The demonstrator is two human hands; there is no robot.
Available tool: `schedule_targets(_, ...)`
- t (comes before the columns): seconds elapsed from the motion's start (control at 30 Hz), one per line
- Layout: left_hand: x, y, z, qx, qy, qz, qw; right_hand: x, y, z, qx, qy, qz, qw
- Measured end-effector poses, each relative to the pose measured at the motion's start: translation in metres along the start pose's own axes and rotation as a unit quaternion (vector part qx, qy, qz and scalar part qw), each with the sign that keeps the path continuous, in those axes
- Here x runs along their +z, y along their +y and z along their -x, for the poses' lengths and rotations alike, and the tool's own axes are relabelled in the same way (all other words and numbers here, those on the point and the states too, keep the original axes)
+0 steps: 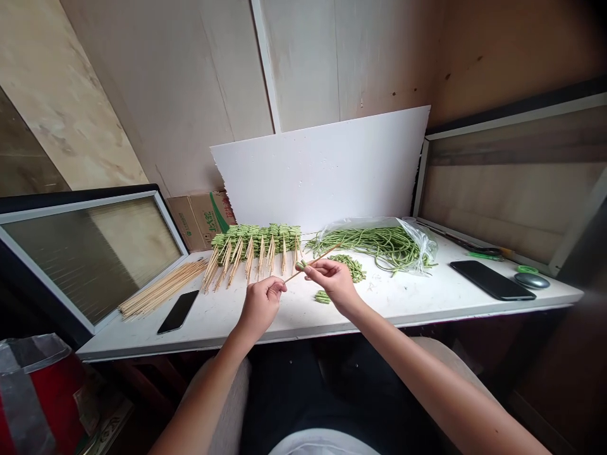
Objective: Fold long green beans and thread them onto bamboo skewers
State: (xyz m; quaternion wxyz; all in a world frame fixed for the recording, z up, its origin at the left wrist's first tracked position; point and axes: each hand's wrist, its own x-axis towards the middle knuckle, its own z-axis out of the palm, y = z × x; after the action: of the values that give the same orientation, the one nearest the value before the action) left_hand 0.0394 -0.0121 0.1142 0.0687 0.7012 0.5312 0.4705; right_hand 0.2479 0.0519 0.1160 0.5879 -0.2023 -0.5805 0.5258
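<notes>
A thin wooden skewer (294, 275) slants up to the right between my two hands. My left hand (262, 303) is closed round its lower end. The fingers of my right hand (331, 280) pinch a short green bean piece (302, 265) at the skewer. Behind my hands, stacked skewers of bean pieces (256, 237) lie with their bare sticks pointing toward me. A pile of cut bean pieces (353, 268) is beyond my right hand, and a few more pieces (322, 296) lie just left of my right wrist.
Long beans in a clear plastic bag (379, 243) lie at the back right. Bare skewers (164, 287) and a phone (178, 312) are on the left; another phone (491, 280) and a grey oval object (532, 280) are on the right. A white board (322, 170) stands behind.
</notes>
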Motion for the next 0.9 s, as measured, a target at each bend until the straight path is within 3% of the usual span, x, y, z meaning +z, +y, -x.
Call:
schedule_targets(0.27, -0.002, 0.008, 0.001, 0.003, 0.007, -0.006, 1.0, -0.005, -0.01, -0.002, 0.009, -0.028, 0.012, 1.0)
schedule_targets(0.37, -0.004, 0.003, -0.002, -0.006, 0.014, -0.009, 1.0, -0.019, -0.014, -0.008, -0.001, -0.05, 0.044, 0.998)
schedule_targets(0.47, -0.006, -0.005, -0.005, -0.017, 0.017, -0.013, 1.0, -0.043, -0.008, -0.017, -0.018, -0.088, 0.167, 0.982)
schedule_targets(0.53, -0.006, -0.008, -0.006, -0.016, 0.018, -0.018, 1.0, -0.06, 0.005, -0.022, -0.02, -0.112, 0.312, 0.943)
schedule_targets(0.63, -0.004, -0.011, -0.006, -0.009, 0.017, -0.024, 1.0, -0.077, 0.029, -0.023, 0.0, -0.137, 0.531, 0.837)
schedule_targets(0.73, -0.002, -0.012, -0.005, -0.001, 0.015, -0.031, 0.999, -0.081, 0.046, -0.02, 0.032, -0.168, 0.633, 0.755)
schedule_targets(0.8, -0.001, -0.013, -0.005, 0.004, 0.014, -0.036, 0.999, -0.079, 0.049, -0.018, 0.039, -0.182, 0.653, 0.734)
schedule_targets(0.9, -0.001, -0.014, -0.005, 0.006, 0.013, -0.043, 0.999, -0.076, 0.046, -0.018, 0.043, -0.193, 0.657, 0.727)
